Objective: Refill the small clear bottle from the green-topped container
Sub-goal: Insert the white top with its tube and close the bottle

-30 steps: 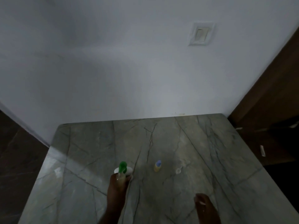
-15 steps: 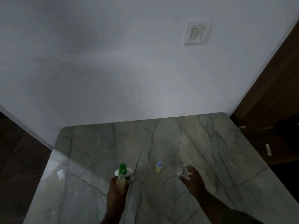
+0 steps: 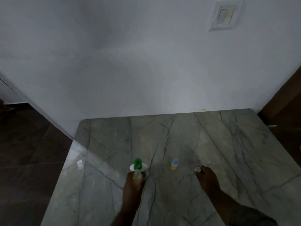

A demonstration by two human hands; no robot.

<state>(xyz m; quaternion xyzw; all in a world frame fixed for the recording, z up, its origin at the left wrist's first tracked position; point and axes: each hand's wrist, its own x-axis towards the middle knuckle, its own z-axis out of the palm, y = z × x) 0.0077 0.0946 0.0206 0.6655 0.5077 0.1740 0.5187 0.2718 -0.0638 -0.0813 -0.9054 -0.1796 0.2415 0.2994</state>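
Setup step: left hand [image 3: 134,182] grip clamped on green-topped container [image 3: 138,168]. Right hand [image 3: 206,176] pinches small clear piece [image 3: 197,169], prob. a cap. Small clear bottle [image 3: 174,164] stands btwn grips on worktop [image 3: 228,144]. Next: uncap, pour steadily.

Tabletop [image 3: 228,152] polished grey-green veined stone, glossy with glare patch; wall [image 3: 130,62] matt painted plaster; green-topped container [image 3: 138,167] smooth plastic; small bottle [image 3: 174,164] clear plastic, blue cap.
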